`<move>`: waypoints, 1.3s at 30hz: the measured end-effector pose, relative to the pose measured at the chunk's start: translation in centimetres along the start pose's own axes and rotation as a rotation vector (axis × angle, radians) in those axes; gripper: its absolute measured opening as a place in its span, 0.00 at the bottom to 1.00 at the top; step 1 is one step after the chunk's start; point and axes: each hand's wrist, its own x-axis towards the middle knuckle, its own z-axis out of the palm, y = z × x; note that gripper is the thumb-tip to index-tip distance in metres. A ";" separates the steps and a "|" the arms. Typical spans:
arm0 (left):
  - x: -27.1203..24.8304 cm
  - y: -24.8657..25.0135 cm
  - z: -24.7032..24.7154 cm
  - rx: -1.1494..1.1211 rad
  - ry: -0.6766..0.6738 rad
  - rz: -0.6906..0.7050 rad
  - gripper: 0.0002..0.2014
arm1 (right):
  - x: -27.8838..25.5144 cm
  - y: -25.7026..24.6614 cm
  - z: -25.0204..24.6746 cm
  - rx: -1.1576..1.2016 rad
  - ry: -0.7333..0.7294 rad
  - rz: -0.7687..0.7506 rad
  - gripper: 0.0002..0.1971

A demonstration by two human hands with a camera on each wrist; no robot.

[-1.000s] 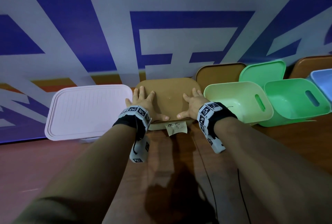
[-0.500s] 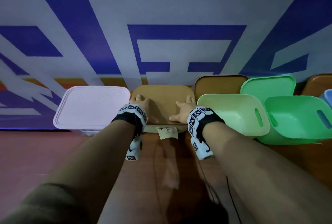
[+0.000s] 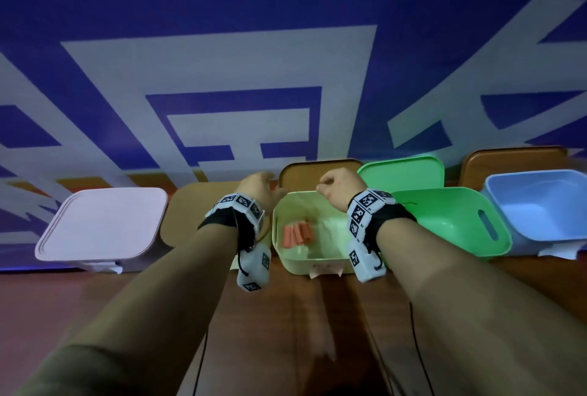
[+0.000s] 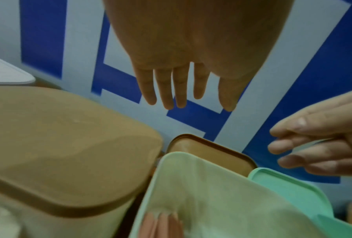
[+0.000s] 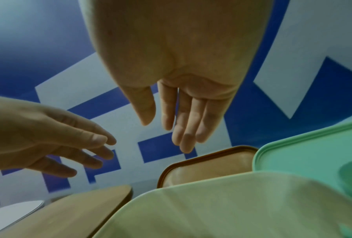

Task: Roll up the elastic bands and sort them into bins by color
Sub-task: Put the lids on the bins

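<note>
Left hand (image 3: 259,187) and right hand (image 3: 338,187) raised side by side, fingers (image 5: 183,128) relaxed, empty

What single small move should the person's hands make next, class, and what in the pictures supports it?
Probably reach for the brown lid leaning behind the open pale green bin. Both the left hand and right hand hover empty above it, and rolled orange bands already lie inside.

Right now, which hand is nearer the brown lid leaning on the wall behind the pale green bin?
Right, narrowly. The right hand hovers before the brown lid by its right edge; the left hand hovers just off its left edge. Neither touches it.
</note>
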 end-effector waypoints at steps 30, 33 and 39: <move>10.2 4.3 3.8 -0.432 0.077 -0.270 0.23 | 10.0 7.1 -7.4 0.006 0.114 0.164 0.13; 11.5 4.3 4.8 -0.458 0.026 -0.311 0.26 | 11.0 7.2 -7.0 0.000 0.112 0.165 0.12; 13.0 4.2 6.3 -0.511 -0.039 -0.346 0.27 | 12.2 7.1 -5.4 -0.044 0.048 0.185 0.15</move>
